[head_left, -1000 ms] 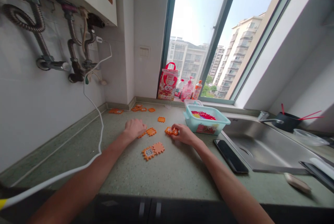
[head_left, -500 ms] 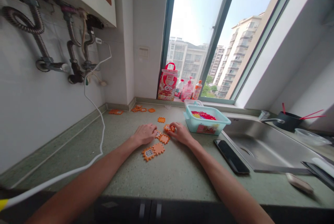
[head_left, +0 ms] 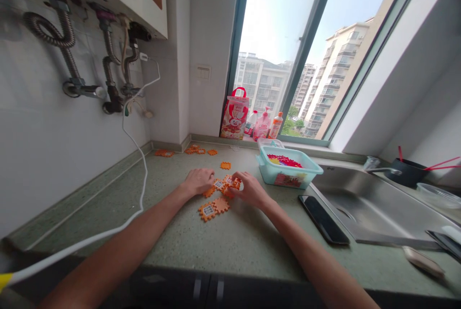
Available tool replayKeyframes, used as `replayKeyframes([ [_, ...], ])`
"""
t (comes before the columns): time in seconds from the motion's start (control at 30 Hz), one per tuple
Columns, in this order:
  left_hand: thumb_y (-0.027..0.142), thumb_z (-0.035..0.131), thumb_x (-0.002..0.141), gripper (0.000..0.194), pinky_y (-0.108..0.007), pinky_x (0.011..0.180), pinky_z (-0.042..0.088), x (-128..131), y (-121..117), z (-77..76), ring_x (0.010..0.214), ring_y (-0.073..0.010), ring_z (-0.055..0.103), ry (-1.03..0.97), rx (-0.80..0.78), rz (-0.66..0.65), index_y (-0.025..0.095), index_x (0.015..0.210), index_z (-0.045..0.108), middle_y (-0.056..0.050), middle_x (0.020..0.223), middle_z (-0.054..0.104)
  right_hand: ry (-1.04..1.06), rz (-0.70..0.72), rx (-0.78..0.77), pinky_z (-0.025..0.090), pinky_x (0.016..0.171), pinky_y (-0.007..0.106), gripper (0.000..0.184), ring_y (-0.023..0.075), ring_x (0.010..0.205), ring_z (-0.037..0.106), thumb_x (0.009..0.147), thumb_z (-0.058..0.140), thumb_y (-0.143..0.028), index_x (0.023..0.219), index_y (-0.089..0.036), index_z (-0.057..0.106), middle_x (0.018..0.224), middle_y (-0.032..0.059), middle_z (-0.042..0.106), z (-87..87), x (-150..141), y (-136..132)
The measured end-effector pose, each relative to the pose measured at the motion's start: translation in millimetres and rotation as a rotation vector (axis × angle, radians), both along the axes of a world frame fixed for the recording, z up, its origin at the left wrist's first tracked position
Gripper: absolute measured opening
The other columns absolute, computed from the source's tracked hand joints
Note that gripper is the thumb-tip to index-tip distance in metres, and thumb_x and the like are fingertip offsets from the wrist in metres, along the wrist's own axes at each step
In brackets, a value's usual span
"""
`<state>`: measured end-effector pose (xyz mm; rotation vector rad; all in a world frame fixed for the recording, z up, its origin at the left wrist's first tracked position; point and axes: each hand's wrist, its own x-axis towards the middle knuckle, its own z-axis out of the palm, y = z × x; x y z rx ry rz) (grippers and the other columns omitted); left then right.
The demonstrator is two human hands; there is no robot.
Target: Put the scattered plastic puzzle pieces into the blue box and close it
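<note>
Fingers of both hands rest on a cluster of orange puzzle tiles [head_left: 225, 185] lying flat on the tabletop [head_left: 230, 237]. Left hand [head_left: 198, 181]: palm down, fingers together, pressing the left side of the cluster. Right hand [head_left: 249, 189]: fingers curled together onto the cluster's right edge (whether they pinch a tile or only press on it cannot be told). Just in front of the hands lies a joined pair of tiles [head_left: 213, 208], untouched; more loose tiles [head_left: 196, 151] lie near the back wall. Right of the hands stand a teal box [head_left: 288, 174] holding red pieces, a dark phone [head_left: 323, 213] and a steel sink [head_left: 374, 205]. White cable [head_left: 139, 193] crosses the tabletop at left.
</note>
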<state>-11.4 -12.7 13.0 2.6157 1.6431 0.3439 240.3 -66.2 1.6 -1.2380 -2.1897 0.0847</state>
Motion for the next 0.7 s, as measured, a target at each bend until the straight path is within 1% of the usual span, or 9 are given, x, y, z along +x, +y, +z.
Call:
replayKeyframes([
  [0.1, 0.037, 0.039, 0.100, 0.040, -0.042, 0.089, 0.053, -0.1, 0.0, -0.9, 0.103, -0.0305, 0.073, 0.010, 0.018, 0.001, 0.028, 0.120, 0.073, -0.011, 0.119, 0.077, -0.095, -0.003, -0.103, 0.048, 0.080, 0.031, 0.028, 0.0227, 0.090, 0.067, 0.087, 0.081, -0.039, 0.104, -0.024, 0.065, 0.097, 0.0050, 0.074, -1.9, -7.3, -2.1],
  [0.23, 0.036, 0.039, 0.100, 0.040, -0.041, 0.089, 0.053, -0.3, 1.1, -2.2, 0.104, -0.0299, 0.073, 0.007, 0.020, -0.007, 0.028, 0.120, 0.072, -0.011, 0.120, 0.077, -0.162, -0.006, -0.100, 0.046, 0.074, 0.028, 0.032, 0.0212, 0.082, 0.066, 0.080, 0.080, -0.030, 0.106, -0.024, 0.064, 0.096, 0.0045, 0.074, -4.2, 1.0, -0.2],
  [0.33, 0.035, 0.039, 0.100, 0.040, -0.039, 0.089, 0.053, -0.3, 2.0, -1.8, 0.104, -0.0288, 0.073, 0.017, 0.018, -0.002, 0.028, 0.121, 0.072, -0.010, 0.119, 0.077, -0.219, -0.007, -0.061, 0.045, 0.071, 0.027, 0.035, 0.0208, 0.079, 0.066, 0.075, 0.080, -0.028, 0.106, -0.023, 0.064, 0.096, 0.0053, 0.074, -0.6, 9.6, -1.8],
  [0.4, 0.036, 0.039, 0.101, 0.040, -0.039, 0.089, 0.052, -0.3, 2.3, -0.8, 0.103, -0.0288, 0.073, 0.026, 0.013, 0.002, 0.027, 0.122, 0.072, -0.011, 0.118, 0.077, -0.227, 0.003, -0.016, 0.046, 0.071, 0.027, 0.036, 0.0203, 0.077, 0.066, 0.074, 0.080, -0.026, 0.105, -0.023, 0.064, 0.094, 0.0050, 0.072, 7.2, 16.5, -2.4],
  [0.5, 0.036, 0.039, 0.101, 0.042, -0.039, 0.088, 0.052, -0.2, 2.0, 0.5, 0.103, -0.0291, 0.073, 0.022, -0.010, 0.004, 0.027, 0.124, 0.072, -0.011, 0.119, 0.077, -0.134, -0.004, 0.164, 0.051, 0.078, 0.029, 0.034, 0.0218, 0.084, 0.067, 0.075, 0.076, -0.021, 0.106, -0.023, 0.063, 0.099, 0.0054, 0.071, 27.1, 39.6, 2.3],
  [0.57, 0.036, 0.038, 0.101, 0.043, -0.039, 0.088, 0.052, 0.2, 1.6, 0.6, 0.104, -0.0296, 0.073, 0.018, -0.024, 0.006, 0.027, 0.125, 0.073, -0.012, 0.119, 0.077, -0.046, -0.102, 0.340, 0.053, 0.087, 0.034, 0.032, 0.0251, 0.095, 0.067, 0.079, 0.071, -0.021, 0.109, -0.023, 0.062, 0.105, 0.0076, 0.071, 41.8, 68.6, 9.0],
  [0.6, 0.036, 0.038, 0.101, 0.044, -0.039, 0.088, 0.052, 0.5, 1.5, 0.4, 0.104, -0.0300, 0.073, 0.019, -0.025, 0.006, 0.026, 0.125, 0.073, -0.012, 0.118, 0.077, -0.017, -0.194, 0.413, 0.053, 0.090, 0.037, 0.031, 0.0271, 0.098, 0.067, 0.080, 0.070, -0.023, 0.110, -0.022, 0.063, 0.107, 0.0090, 0.071, 48.0, 86.7, 12.6],
  [0.63, 0.037, 0.038, 0.101, 0.044, -0.039, 0.088, 0.052, 0.9, 1.5, 0.2, 0.104, -0.0303, 0.073, 0.020, -0.024, 0.005, 0.026, 0.125, 0.073, -0.012, 0.118, 0.077, 0.002, -0.302, 0.451, 0.053, 0.090, 0.039, 0.032, 0.0287, 0.098, 0.067, 0.081, 0.070, -0.026, 0.111, -0.021, 0.063, 0.107, 0.0101, 0.071, 53.0, 106.3, 15.9],
  [0.7, 0.037, 0.039, 0.101, 0.044, -0.040, 0.088, 0.052, 1.4, 1.8, 0.0, 0.104, -0.0308, 0.073, 0.023, -0.020, 0.004, 0.026, 0.125, 0.073, -0.013, 0.118, 0.077, -0.014, -0.515, 0.404, 0.053, 0.086, 0.041, 0.034, 0.0303, 0.093, 0.067, 0.083, 0.070, -0.034, 0.114, -0.020, 0.066, 0.101, 0.0111, 0.073, 59.1, 145.3, 19.6],
])
